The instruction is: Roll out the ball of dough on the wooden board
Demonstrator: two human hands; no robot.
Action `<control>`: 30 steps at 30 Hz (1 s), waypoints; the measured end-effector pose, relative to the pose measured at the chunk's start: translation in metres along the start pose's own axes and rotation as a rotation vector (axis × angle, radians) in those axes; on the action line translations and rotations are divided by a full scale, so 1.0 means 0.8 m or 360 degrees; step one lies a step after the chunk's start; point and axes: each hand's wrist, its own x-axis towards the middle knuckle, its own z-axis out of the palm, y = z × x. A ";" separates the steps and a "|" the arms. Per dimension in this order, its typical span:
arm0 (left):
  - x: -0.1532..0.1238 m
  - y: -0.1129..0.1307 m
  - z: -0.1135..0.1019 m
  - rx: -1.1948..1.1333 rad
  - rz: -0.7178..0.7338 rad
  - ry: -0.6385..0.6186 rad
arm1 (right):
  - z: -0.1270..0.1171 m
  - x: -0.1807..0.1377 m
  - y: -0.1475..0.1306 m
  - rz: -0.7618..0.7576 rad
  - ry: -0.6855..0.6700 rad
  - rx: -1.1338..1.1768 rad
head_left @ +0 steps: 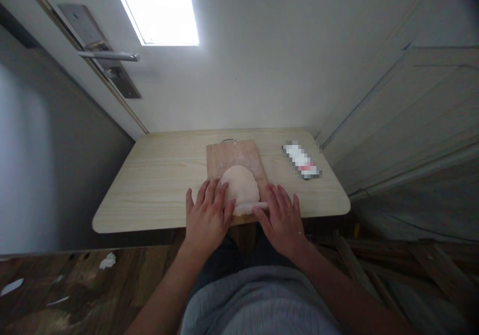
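Note:
A flattened round of pale dough [240, 183] lies on a wooden cutting board [234, 154] dusted with flour. Across the dough's near edge runs a light rolling pin [249, 207], its two ends covered by my hands. My left hand [207, 213] is over the pin's left end, with the fingers reaching forward beside the dough and the thumb near its edge. Over the right end sits my right hand [280, 218], its thumb along the pin and its fingers bent over it. The undersides of both hands are hidden.
The board stands on a small light wood-grain table [157, 175] against a white door. A phone [301, 160], its screen blurred out, lies at the right. The door has a metal handle [112, 56]. Wooden slats [359, 270] are low on the right, and scraps [108, 260] lie on the floor.

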 end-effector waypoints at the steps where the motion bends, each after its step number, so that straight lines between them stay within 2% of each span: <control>1: 0.006 -0.002 0.000 -0.0001 0.0019 0.0003 | 0.000 0.001 0.000 0.0014 -0.0006 0.0005; 7: 0.054 -0.013 0.005 0.0007 0.0086 -0.0073 | -0.004 0.031 0.001 0.0088 -0.0066 0.0052; 14: 0.108 -0.022 0.019 -0.0024 0.0153 -0.0215 | 0.002 0.073 0.011 0.0121 -0.0035 0.0001; 21: 0.160 -0.024 0.034 -0.0007 0.0104 -0.0278 | 0.006 0.116 0.025 0.0225 -0.0195 -0.0010; 25: 0.166 -0.025 0.038 0.0000 0.0075 -0.0294 | 0.005 0.123 0.027 0.0229 -0.0239 0.0024; 30: 0.138 -0.024 0.028 -0.0015 0.0076 -0.0264 | 0.006 0.097 0.021 0.0163 -0.0123 0.0010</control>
